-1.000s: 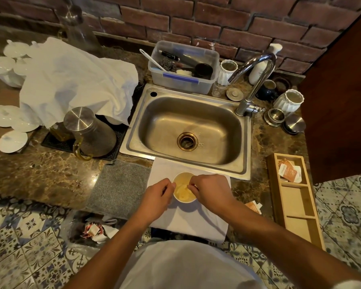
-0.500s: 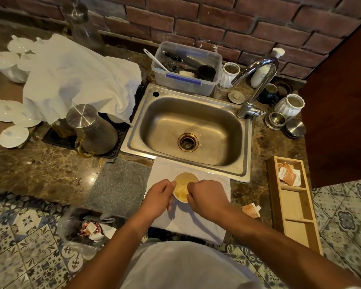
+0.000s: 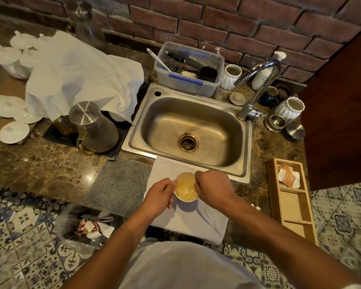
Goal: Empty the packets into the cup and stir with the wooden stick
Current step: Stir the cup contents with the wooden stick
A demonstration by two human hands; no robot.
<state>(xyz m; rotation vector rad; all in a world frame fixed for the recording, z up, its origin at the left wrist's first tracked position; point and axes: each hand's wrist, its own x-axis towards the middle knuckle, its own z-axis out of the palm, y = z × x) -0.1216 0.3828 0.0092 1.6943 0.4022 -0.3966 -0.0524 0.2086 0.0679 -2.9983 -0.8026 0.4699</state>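
Brown marbled countertop (image 3: 40,163) runs below a red brick wall (image 3: 217,24), with a steel sink (image 3: 192,132) set into it and a curved tap (image 3: 256,88) at its right rim. From the head view, a white cloth (image 3: 196,217) is laid over the counter edge just in front of the sink, and the cup (image 3: 186,189) stands on it, filled with a pale yellowish liquid. The cup's left side is gripped by the left hand (image 3: 159,197), fingers curled round its wall. The right hand (image 3: 214,187) is held over the cup's right rim with fingers curled together as if pinching something thin (the wooden stick itself cannot be made out). A grey mat (image 3: 119,184) lies just left of the cloth. A wooden tray (image 3: 290,205) sits to the right, with orange-and-white packets (image 3: 287,176) in its far compartment. Left of the sink, a metal jug (image 3: 94,128) stands on a dark mat, beside a crumpled white towel (image 3: 81,80). A clear plastic box (image 3: 188,69) of utensils is seen behind the sink
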